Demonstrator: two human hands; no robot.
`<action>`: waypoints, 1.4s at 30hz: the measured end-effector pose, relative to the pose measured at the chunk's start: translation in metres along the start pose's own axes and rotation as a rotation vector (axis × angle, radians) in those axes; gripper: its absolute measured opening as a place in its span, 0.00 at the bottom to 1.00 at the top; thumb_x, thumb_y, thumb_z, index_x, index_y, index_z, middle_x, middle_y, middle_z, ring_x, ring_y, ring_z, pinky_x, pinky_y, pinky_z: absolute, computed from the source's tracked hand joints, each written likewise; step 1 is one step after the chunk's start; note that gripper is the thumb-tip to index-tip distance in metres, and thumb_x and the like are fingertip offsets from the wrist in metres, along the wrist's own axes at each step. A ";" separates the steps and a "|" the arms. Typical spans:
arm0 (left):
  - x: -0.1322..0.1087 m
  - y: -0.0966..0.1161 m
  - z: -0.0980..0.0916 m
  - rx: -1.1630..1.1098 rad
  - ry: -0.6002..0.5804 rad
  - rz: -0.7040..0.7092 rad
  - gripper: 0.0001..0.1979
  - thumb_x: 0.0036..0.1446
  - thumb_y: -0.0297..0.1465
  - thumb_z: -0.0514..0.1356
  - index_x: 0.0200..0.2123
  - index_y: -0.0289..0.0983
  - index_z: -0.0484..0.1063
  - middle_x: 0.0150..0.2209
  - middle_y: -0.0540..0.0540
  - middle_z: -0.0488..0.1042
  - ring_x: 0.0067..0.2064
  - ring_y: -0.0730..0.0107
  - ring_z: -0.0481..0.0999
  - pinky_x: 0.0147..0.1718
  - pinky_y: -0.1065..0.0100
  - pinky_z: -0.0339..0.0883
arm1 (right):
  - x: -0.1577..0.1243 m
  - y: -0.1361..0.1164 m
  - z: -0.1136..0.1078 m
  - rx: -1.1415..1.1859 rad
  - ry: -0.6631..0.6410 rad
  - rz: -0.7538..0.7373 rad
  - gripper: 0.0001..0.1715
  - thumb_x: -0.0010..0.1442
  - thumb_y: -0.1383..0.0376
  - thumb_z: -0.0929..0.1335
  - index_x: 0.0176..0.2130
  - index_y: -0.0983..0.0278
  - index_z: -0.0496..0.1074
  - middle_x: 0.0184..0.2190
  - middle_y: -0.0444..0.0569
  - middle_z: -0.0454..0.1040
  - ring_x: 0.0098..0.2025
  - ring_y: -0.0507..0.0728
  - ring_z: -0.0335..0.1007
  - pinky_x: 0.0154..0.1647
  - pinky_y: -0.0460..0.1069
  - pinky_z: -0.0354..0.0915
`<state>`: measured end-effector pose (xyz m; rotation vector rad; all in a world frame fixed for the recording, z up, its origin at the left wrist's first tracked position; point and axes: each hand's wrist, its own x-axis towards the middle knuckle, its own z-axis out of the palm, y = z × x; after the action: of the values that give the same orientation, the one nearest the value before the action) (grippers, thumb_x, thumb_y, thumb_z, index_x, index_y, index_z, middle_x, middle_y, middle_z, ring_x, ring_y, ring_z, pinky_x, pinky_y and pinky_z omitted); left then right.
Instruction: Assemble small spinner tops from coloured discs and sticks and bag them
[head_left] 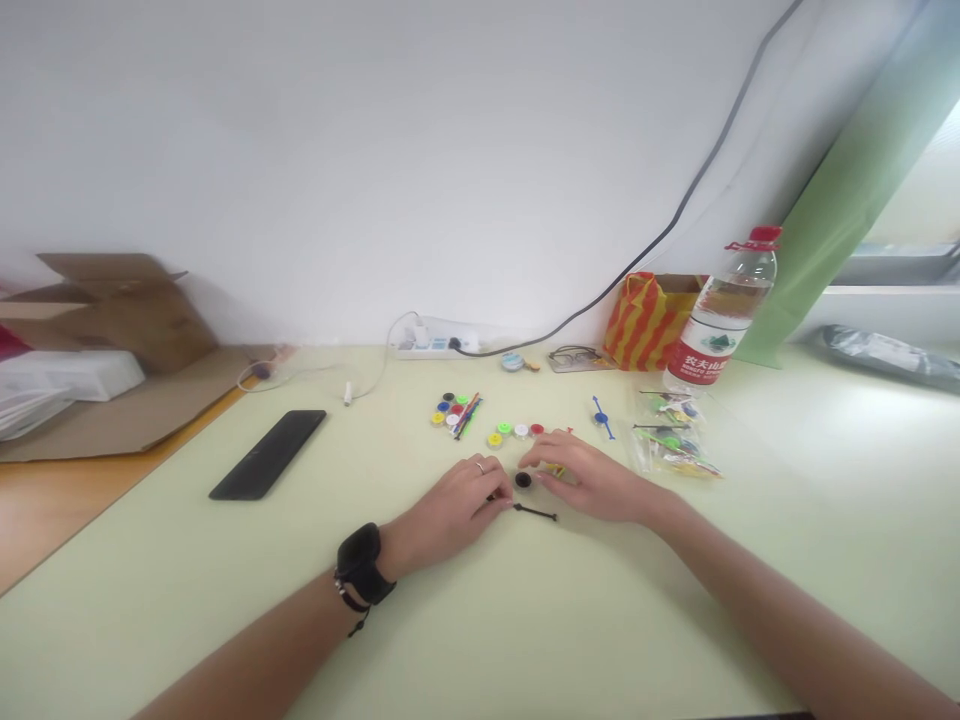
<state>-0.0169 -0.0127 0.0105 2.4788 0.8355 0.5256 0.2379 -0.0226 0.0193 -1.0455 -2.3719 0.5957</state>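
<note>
Black stick (pixel 535 512), flat on the desk (pixel 525 620), and what a spot it's in, right at the fingertips of the left hand (pixel 459 502)! Its long axis runs sideways, one end at those left fingers, the other pointing right and angling slightly towards the wearer, below the right fingers. The left fingers are curled in, a dark bit showing beneath them; whether they grip the stick, I cannot tell. Just beyond it sits the black disc (pixel 523 480), between the two hands, and the right hand (pixel 592 482) has thumb and forefinger parted close around it; contact is too fine to call. Something yellow (pixel 556 469) peeps out under the right fingers.

Look past the fingertips: a row of yellow, green, white and red discs (pixel 521 431)! Farther out, beyond the left fingers, a cluster of discs and coloured sticks (pixel 454 411); beyond the right ones, a blue stick (pixel 603 418) through a blue disc, slanting away.

Pale green desk all round. Well left of the left fingers lies a black slab (pixel 268 455), with cardboard (pixel 142 325) farther off; right of the right fingers, plastic packets (pixel 670 442), a bottle (pixel 712 325) and a striped bag (pixel 637 325). Farthest from the fingers, a power strip (pixel 431 345) sits against the white wall (pixel 375 170).
</note>
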 end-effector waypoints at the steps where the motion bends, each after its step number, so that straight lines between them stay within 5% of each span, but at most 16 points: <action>1: 0.000 0.001 0.000 -0.002 -0.002 0.000 0.10 0.72 0.33 0.51 0.39 0.40 0.71 0.42 0.45 0.74 0.47 0.60 0.72 0.49 0.58 0.68 | -0.001 -0.003 -0.001 -0.011 -0.011 0.011 0.12 0.71 0.66 0.63 0.49 0.57 0.74 0.47 0.51 0.76 0.56 0.61 0.69 0.57 0.58 0.65; 9: 0.000 0.004 -0.001 -0.006 -0.022 0.002 0.13 0.73 0.34 0.47 0.37 0.40 0.68 0.40 0.45 0.73 0.42 0.61 0.71 0.47 0.59 0.67 | -0.019 -0.022 0.011 -0.040 -0.088 0.124 0.02 0.64 0.66 0.69 0.37 0.59 0.73 0.35 0.45 0.75 0.35 0.56 0.71 0.37 0.50 0.65; 16: 0.003 -0.004 0.001 -0.176 0.104 -0.172 0.12 0.73 0.39 0.49 0.43 0.41 0.69 0.36 0.49 0.74 0.36 0.65 0.71 0.34 0.65 0.64 | -0.015 -0.010 0.015 0.142 0.095 0.215 0.09 0.67 0.67 0.63 0.40 0.59 0.74 0.35 0.46 0.76 0.33 0.56 0.69 0.34 0.50 0.64; 22: 0.003 -0.013 0.001 -0.188 0.159 -0.189 0.14 0.72 0.39 0.51 0.51 0.42 0.72 0.36 0.49 0.75 0.35 0.66 0.71 0.33 0.66 0.65 | -0.011 0.003 0.019 0.409 0.199 0.333 0.10 0.66 0.62 0.65 0.45 0.61 0.72 0.30 0.44 0.70 0.30 0.54 0.65 0.31 0.49 0.62; 29: 0.001 -0.009 0.002 -0.079 0.076 -0.006 0.18 0.73 0.31 0.48 0.56 0.48 0.74 0.49 0.46 0.76 0.51 0.61 0.73 0.53 0.60 0.67 | -0.008 0.016 0.024 0.481 0.202 0.422 0.08 0.60 0.63 0.68 0.40 0.62 0.71 0.27 0.41 0.68 0.28 0.53 0.65 0.29 0.47 0.60; 36: 0.000 -0.011 0.005 0.005 0.054 0.027 0.20 0.73 0.26 0.46 0.59 0.48 0.71 0.50 0.46 0.75 0.52 0.60 0.72 0.54 0.59 0.67 | -0.008 0.015 0.028 0.412 0.211 0.403 0.09 0.63 0.60 0.66 0.40 0.62 0.71 0.30 0.42 0.67 0.29 0.53 0.64 0.31 0.48 0.61; 42: 0.003 -0.002 0.009 0.109 0.098 0.028 0.11 0.70 0.28 0.53 0.50 0.44 0.72 0.49 0.46 0.75 0.50 0.58 0.72 0.53 0.57 0.66 | -0.006 0.017 0.032 0.356 0.214 0.381 0.08 0.64 0.61 0.65 0.38 0.61 0.71 0.31 0.45 0.70 0.32 0.55 0.66 0.34 0.50 0.63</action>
<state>-0.0109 -0.0120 0.0031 2.5845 0.8904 0.6318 0.2327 -0.0229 -0.0172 -1.3242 -1.8078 0.9482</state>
